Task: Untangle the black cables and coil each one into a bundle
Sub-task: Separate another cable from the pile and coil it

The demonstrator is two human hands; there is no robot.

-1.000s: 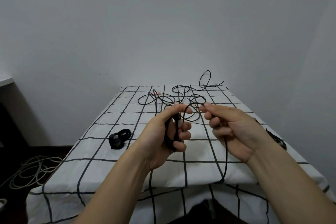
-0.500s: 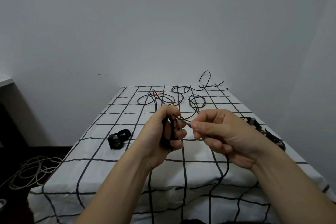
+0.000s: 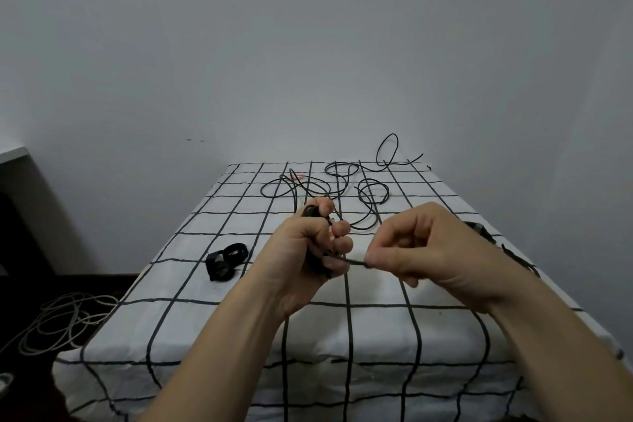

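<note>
My left hand (image 3: 308, 250) grips a small coiled bundle of black cable (image 3: 313, 264) upright over the middle of the table. My right hand (image 3: 418, 247) pinches the free strand of that cable (image 3: 356, 262) just right of the bundle, the strand stretched short between both hands. Loose black cable (image 3: 371, 193) loops and tangles across the far part of the table, one loop standing up at the back right edge. A finished black cable bundle (image 3: 226, 260) lies on the table to the left of my left arm.
The table wears a white cloth with a black grid (image 3: 191, 325). Another black cable pile (image 3: 479, 229) lies at the right edge behind my right hand. Grey-white cable (image 3: 58, 322) lies coiled on the dark floor at the left. A plain wall stands behind the table.
My right hand has dropped lower and nearer my left, drawing the strand down to the bottom of the bundle. The loose cable loops on the table have shifted slightly toward me.
</note>
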